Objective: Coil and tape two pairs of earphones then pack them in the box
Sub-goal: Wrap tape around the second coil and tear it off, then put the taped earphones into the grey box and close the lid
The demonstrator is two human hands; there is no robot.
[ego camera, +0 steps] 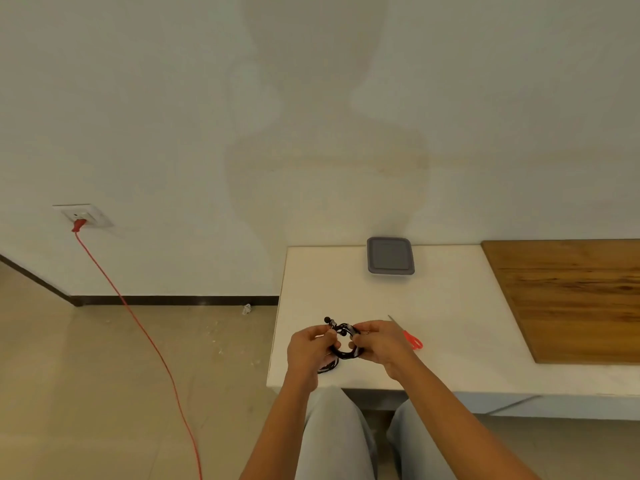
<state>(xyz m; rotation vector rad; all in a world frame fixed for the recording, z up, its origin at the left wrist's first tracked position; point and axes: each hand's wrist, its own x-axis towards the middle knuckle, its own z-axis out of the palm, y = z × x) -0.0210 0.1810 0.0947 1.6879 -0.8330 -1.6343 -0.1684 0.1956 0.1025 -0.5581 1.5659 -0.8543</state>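
Both the left hand and right hand pinched the coiled earphones just above the desk's near-left edge; probably light, floppy wire, so best gripped across the loops.

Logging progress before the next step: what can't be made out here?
Head view only:
1. Earphones: whether they are taped is too small to tell.
2. Second cord bundle: mostly under the left hand.
3. Scissors: partly behind the right hand.
4. Box: its lid hides the inside.
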